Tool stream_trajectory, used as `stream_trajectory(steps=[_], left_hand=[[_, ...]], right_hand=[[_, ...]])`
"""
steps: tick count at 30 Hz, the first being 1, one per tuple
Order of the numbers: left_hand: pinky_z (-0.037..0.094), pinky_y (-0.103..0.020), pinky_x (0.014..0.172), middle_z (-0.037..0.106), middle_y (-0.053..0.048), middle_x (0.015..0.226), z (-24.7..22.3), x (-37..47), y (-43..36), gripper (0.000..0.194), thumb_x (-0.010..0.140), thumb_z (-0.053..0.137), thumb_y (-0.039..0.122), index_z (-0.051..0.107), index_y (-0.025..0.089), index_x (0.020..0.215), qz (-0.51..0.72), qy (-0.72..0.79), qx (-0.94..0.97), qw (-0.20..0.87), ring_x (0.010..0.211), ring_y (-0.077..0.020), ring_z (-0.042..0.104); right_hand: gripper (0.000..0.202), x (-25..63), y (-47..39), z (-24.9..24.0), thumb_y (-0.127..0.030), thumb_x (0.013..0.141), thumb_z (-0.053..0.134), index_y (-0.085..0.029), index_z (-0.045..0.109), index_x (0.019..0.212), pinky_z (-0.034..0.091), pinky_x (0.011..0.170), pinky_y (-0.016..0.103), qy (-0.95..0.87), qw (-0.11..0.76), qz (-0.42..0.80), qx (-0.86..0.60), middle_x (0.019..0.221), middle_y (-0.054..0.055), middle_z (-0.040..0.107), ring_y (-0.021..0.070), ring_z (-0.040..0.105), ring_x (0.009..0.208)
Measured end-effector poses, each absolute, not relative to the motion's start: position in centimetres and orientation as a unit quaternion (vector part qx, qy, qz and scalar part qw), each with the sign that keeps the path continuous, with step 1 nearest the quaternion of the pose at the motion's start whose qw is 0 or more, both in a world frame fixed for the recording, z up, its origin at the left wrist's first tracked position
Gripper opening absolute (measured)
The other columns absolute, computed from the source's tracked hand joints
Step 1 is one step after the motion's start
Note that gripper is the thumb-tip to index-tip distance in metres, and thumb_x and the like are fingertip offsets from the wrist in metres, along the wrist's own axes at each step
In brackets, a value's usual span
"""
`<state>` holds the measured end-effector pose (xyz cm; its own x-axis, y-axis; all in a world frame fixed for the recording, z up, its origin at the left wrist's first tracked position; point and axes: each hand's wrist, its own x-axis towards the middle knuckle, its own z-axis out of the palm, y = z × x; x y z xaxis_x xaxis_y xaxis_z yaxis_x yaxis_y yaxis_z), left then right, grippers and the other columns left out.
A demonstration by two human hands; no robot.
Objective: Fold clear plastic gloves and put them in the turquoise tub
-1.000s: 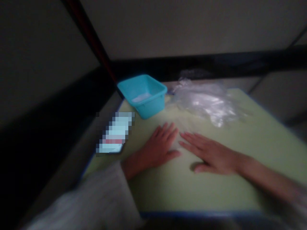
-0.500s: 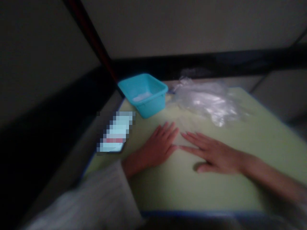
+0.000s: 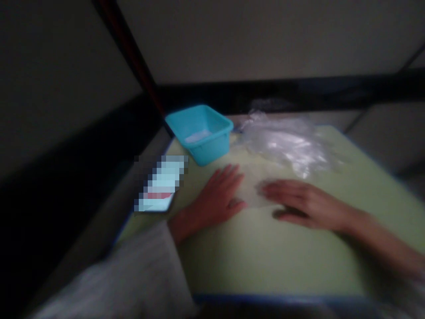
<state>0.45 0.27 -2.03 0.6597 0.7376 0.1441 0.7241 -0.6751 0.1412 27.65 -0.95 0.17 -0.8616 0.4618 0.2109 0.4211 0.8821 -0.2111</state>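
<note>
Both hands flat on a clear bag at the middle of the green table

The left hand lies palm down with fingers spread, pressing the near-left edge of a thin clear bag that lies flat at mid-frame; the right hand, blurred, rests on the bag's right side with fingers loosely bent, and whether they pinch the film I cannot tell. Judging by this, one bag is being smoothed or folded and the work looks early: a heap of loose bags waits in the upper middle of the frame, just right of the blue tub, which seems to hold only a little pale material. A phone lies at the table edge, left of the hands.
</note>
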Motion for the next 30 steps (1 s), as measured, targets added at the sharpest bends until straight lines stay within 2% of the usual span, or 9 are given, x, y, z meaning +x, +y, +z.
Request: stream_trajectory(steps=[2, 4, 7, 10, 14, 19, 23, 30], left_hand=[[0.026, -0.044, 0.111, 0.036, -0.016, 0.147, -1.8, 0.5, 0.2, 0.058, 0.086, 0.050, 0.043, 0.042, 0.011, 0.134, 0.130, 0.380, 0.915, 0.025, 0.138, -0.0268, 0.028], [0.033, -0.041, 0.108, 0.046, -0.015, 0.139, -1.8, 0.6, 0.0, 0.048, 0.086, 0.050, 0.039, 0.051, 0.011, 0.125, 0.160, 0.353, 0.922, 0.009, 0.131, -0.0254, 0.040], [0.043, -0.039, 0.098, 0.058, -0.014, 0.126, -1.9, 0.9, -0.3, 0.035, 0.085, 0.049, 0.035, 0.058, 0.012, 0.111, 0.178, 0.328, 0.928, -0.009, 0.117, -0.0247, 0.054], [0.049, -0.038, 0.090, 0.066, -0.011, 0.109, -1.8, 1.1, -0.5, 0.026, 0.084, 0.050, 0.033, 0.060, 0.015, 0.099, 0.160, 0.332, 0.929, -0.014, 0.100, -0.0230, 0.062], [0.050, -0.038, 0.085, 0.067, -0.009, 0.097, -1.5, 1.3, -0.7, 0.020, 0.083, 0.051, 0.032, 0.059, 0.016, 0.092, 0.134, 0.349, 0.927, -0.020, 0.091, -0.0224, 0.063], [0.049, -0.037, 0.083, 0.067, -0.008, 0.096, -1.5, 1.4, -0.7, 0.020, 0.081, 0.054, 0.032, 0.058, 0.016, 0.091, 0.126, 0.355, 0.926, -0.017, 0.090, -0.0223, 0.063], [0.048, -0.036, 0.083, 0.067, -0.008, 0.096, -1.6, 1.4, -0.7, 0.020, 0.081, 0.053, 0.032, 0.058, 0.016, 0.092, 0.126, 0.360, 0.924, -0.017, 0.090, -0.0220, 0.062], [0.048, -0.036, 0.082, 0.067, -0.008, 0.096, -1.5, 1.3, -0.6, 0.022, 0.080, 0.054, 0.035, 0.058, 0.016, 0.091, 0.121, 0.363, 0.924, -0.008, 0.090, -0.0224, 0.062]], right_hand=[[0.033, 28.4, -0.8, 0.7, -0.031, 0.092, 0.051, -0.013, 0.058, 0.119, 0.047, 0.096, 0.041, -0.961, 0.143, 0.029, -0.234, 0.121, 0.012, 0.063, 0.0238, 0.055, 0.114], [0.025, 28.9, -0.8, 0.9, -0.027, 0.093, 0.049, -0.013, 0.063, 0.108, 0.051, 0.086, 0.041, -0.961, 0.148, -0.018, -0.233, 0.106, 0.011, 0.068, 0.0238, 0.061, 0.101], [0.023, 28.9, -0.9, 0.7, -0.024, 0.093, 0.047, -0.013, 0.066, 0.101, 0.051, 0.080, 0.039, -0.964, 0.138, -0.058, -0.221, 0.093, 0.009, 0.070, 0.0225, 0.063, 0.090], [0.022, 28.3, -1.0, 0.2, -0.024, 0.094, 0.046, -0.017, 0.067, 0.094, 0.050, 0.081, 0.038, -0.967, 0.129, -0.066, -0.210, 0.090, 0.008, 0.070, 0.0205, 0.063, 0.087], [0.024, 27.7, -1.2, 0.1, -0.020, 0.093, 0.045, -0.019, 0.068, 0.089, 0.047, 0.084, 0.038, -0.967, 0.125, -0.067, -0.210, 0.090, 0.007, 0.070, 0.0193, 0.062, 0.087], [0.023, 27.4, -1.3, 0.3, -0.014, 0.092, 0.044, -0.018, 0.065, 0.082, 0.046, 0.086, 0.040, -0.967, 0.087, -0.097, -0.218, 0.086, 0.005, 0.068, 0.0193, 0.061, 0.084], [0.022, 27.3, -1.3, 0.2, -0.013, 0.092, 0.044, -0.019, 0.063, 0.084, 0.042, 0.092, 0.042, -0.965, 0.072, -0.123, -0.220, 0.086, 0.004, 0.067, 0.0193, 0.060, 0.084], [0.022, 27.3, -1.0, -0.5, -0.011, 0.089, 0.043, -0.015, 0.065, 0.087, 0.046, 0.082, 0.039, -0.962, 0.098, -0.107, -0.231, 0.080, 0.008, 0.064, 0.0209, 0.058, 0.080]])
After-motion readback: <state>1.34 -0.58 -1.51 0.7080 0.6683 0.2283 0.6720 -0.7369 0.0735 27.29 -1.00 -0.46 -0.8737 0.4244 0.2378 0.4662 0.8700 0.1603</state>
